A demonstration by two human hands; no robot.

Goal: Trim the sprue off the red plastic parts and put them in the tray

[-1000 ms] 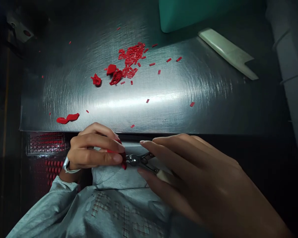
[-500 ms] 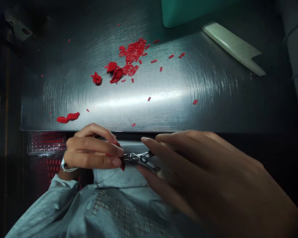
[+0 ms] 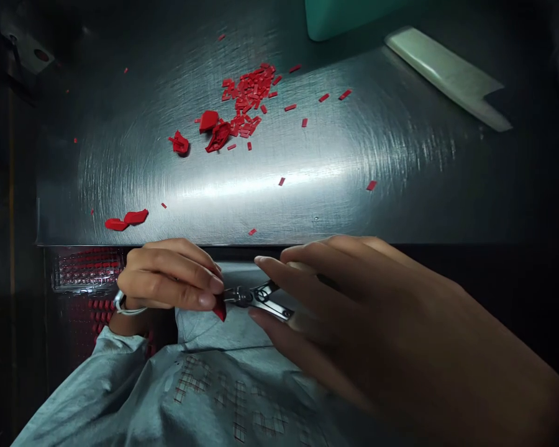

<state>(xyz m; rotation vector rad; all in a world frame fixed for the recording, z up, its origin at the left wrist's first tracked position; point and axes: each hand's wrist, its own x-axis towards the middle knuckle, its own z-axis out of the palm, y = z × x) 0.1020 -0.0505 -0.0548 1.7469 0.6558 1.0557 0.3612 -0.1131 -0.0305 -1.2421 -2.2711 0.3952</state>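
left hand [image 3: 168, 279] just below the near edge of the steel table [image 3: 400, 161], fingers curled shut around a small red piece [image 3: 220, 308], only its tip showing past the fingertips. right hand [image 3: 377, 323] closed on metal nippers [image 3: 256, 297], thumb under and fingers over the handles, blades pointing left and touching the red piece; cannot tell how far the blades are parted. both hands held over the lap, above a grey patterned sleeve [image 3: 190, 385]. white band [image 3: 121, 304] on the left wrist. on the table well beyond the hands: heap of small red offcuts [image 3: 249, 99], a few larger red scraps [image 3: 214, 133] beside it, two more red scraps [image 3: 125, 220] near the front left edge, loose bits scattered around. pale flat blade [image 3: 447, 74] at far right, teal container [image 3: 340, 15] at the top edge. clear tray of red parts [image 3: 86, 270] under the table at left.
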